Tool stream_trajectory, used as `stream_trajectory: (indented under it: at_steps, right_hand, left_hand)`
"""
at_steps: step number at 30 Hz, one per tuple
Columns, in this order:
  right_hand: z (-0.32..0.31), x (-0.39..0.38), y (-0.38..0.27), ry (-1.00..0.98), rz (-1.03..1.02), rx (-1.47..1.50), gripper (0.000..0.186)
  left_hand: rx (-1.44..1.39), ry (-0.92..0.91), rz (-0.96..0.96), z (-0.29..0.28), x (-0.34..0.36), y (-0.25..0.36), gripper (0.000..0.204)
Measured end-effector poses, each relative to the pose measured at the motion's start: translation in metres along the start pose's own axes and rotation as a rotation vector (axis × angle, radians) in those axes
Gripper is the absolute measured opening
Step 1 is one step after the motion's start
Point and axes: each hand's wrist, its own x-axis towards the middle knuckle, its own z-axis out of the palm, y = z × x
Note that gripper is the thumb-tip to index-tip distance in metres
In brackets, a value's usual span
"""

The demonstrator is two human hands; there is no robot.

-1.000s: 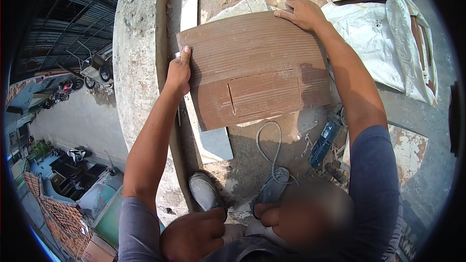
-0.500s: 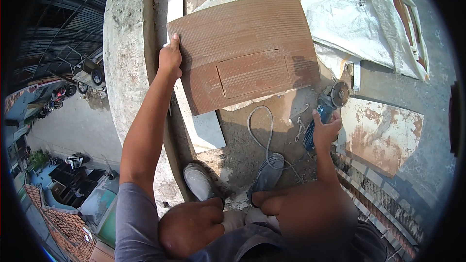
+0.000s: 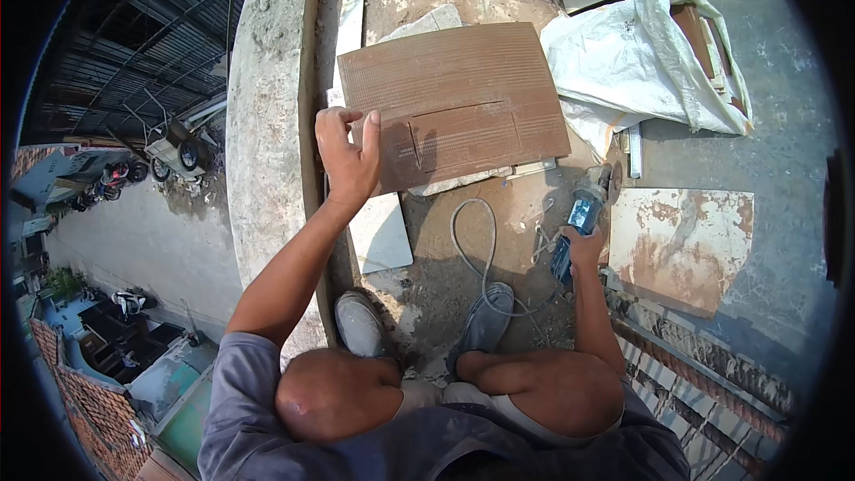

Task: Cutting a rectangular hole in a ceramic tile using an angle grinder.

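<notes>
A brown tile (image 3: 454, 71), its ribbed face up and scored with a cut rectangle, rests on pale offcuts (image 3: 378, 238). My left hand (image 3: 347, 151) is over the tile's lower left part, fingers loosely bent and apart from the thumb, holding nothing; I cannot tell whether it touches the tile. Low on the right, my right hand (image 3: 583, 248) grips a blue angle grinder (image 3: 577, 214) with a disc at its head. A grey cord (image 3: 490, 258) loops on the dusty ground beside my two grey shoes.
White sacks (image 3: 606, 71) with tile pieces lie at upper right, a stained white panel (image 3: 677, 240) at right, exposed rebar (image 3: 686, 379) at lower right. A concrete ledge (image 3: 267, 125) runs along my left, with a drop to a yard holding a wheelbarrow (image 3: 174, 147) and motorbikes.
My right hand has left the tile's top edge and taken hold of the grinder. My left hand has let go of the tile's left side and moved inward over it. The tile lies lower.
</notes>
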Motion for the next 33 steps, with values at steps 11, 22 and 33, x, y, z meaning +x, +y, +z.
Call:
stream_trajectory:
  at_steps: [11, 22, 33]
  right_hand:
    - [0.002, -0.100, -0.151, -1.111, -0.299, 1.041, 0.075]
    - [0.051, -0.130, -0.197, -0.321, -0.348, 0.558, 0.036]
    - [0.015, -0.109, -0.205, -0.559, -0.424, 0.661, 0.048]
  left_hand:
    - [-1.299, -1.171, -0.685, 0.003, -0.113, 0.145, 0.088]
    - [-0.404, -0.772, -0.430, -0.001, -0.128, 0.133, 0.069]
    - [-1.058, -1.032, -0.448, 0.034, -0.106, 0.127, 0.068]
